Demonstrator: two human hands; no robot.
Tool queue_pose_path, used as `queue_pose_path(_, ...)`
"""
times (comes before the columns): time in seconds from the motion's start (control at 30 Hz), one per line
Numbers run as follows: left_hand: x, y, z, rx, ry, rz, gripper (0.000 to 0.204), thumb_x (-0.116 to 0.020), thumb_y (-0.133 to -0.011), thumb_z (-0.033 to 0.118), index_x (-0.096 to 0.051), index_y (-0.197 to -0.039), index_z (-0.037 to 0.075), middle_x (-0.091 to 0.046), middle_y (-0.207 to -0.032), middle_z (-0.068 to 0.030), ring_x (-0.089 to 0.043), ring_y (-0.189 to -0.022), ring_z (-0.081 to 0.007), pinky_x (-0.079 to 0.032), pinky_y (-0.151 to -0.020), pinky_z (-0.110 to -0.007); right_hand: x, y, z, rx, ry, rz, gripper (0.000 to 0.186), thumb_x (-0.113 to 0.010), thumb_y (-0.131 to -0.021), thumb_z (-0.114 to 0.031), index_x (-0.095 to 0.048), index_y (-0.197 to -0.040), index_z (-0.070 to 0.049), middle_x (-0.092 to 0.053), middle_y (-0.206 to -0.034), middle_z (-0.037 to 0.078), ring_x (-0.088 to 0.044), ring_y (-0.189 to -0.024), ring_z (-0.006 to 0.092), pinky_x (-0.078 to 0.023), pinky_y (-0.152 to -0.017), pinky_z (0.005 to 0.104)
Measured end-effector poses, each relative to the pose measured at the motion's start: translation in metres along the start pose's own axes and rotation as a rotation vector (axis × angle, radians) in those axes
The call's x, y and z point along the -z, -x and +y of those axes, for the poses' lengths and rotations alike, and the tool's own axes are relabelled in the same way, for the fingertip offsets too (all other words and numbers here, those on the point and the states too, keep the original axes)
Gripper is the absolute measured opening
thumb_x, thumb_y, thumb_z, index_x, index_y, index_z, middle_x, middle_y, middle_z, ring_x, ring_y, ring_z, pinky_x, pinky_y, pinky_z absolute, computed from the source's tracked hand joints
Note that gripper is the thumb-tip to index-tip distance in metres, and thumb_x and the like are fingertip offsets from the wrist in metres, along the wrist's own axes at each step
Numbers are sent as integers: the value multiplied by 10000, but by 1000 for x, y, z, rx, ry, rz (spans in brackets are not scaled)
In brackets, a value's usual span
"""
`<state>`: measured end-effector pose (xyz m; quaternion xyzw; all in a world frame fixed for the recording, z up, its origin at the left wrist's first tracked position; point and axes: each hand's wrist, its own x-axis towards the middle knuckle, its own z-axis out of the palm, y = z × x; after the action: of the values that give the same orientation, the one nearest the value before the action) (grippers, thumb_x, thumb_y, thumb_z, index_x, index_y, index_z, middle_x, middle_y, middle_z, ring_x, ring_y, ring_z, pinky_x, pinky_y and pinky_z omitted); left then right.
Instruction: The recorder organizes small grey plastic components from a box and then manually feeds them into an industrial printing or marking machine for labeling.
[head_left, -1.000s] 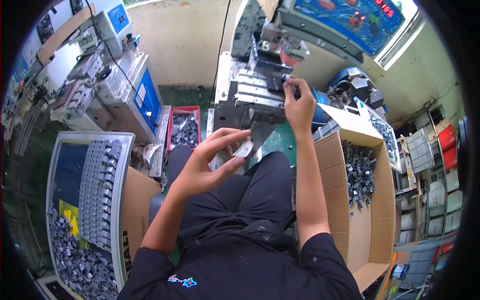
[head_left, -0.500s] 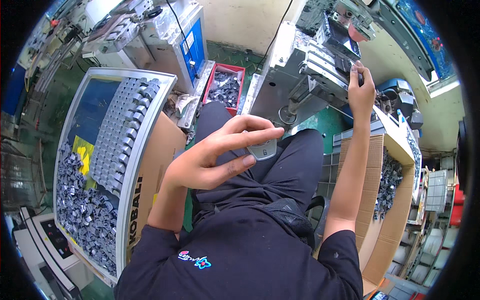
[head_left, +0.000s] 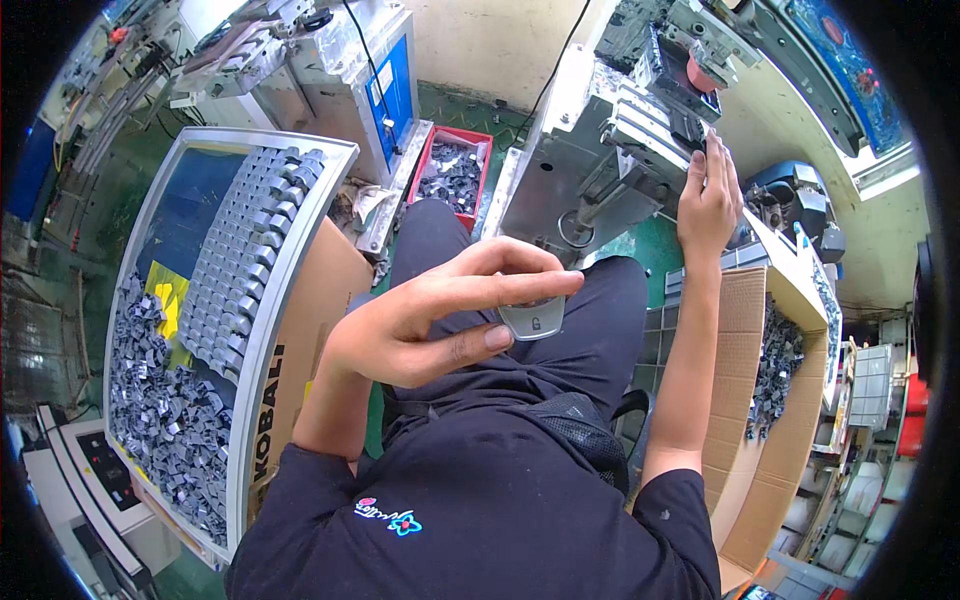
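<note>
My left hand [head_left: 450,310] is in front of my lap, its fingers curved round a small silver-grey part [head_left: 532,322] with a dark marking on its face. My right hand [head_left: 708,200] is raised at the right, fingers stretched out against the front of a metal press fixture [head_left: 645,125], at a dark block [head_left: 687,128] on it; its fingertips partly hide what they touch. A pink cup-like piece [head_left: 702,75] is on the press above that block.
On the left, a framed tray [head_left: 352,160] holds rows of grey pieces and a loose pile. A red crate [head_left: 484,176] of dark parts stands beyond my knees. An open cardboard box [head_left: 730,380] of parts is at my right. Another machine [head_left: 340,90] stands back left.
My view has turned, shifting the scene rightward and down since a second ago. My right fingers have straightened from their bent grip. The part in my left hand sits slightly lower than half a second ago.
</note>
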<state>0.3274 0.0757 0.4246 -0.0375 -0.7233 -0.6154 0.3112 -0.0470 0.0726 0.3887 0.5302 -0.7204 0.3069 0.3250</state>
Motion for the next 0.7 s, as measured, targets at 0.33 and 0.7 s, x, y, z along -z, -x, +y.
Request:
queue_pose_path(0.33,-2,2,10,1,-12,-10,546,-565,-883,146,-511,-1348,-135,-505,-1318,-238,-529,-1195,-298,-399,-992,-370,-10,10,5,2,65,9,485,-411,-1038,-426,-519,-1423,-152,-572,-1383,102,-468,-1327,303,-297,-1112,437)
queue_pose_path(0.7,-3,5,4,-17,50,10,525,-563,-905,157,-518,-1333,-145,-503,-1302,-245,-535,-1186,-316,-401,-1028,-400,-7,10,1,-1,61,1,483,-418,-1035,-412,-496,-1436,-155,-567,-1379,101,-463,-1321,309,-284,-1114,441)
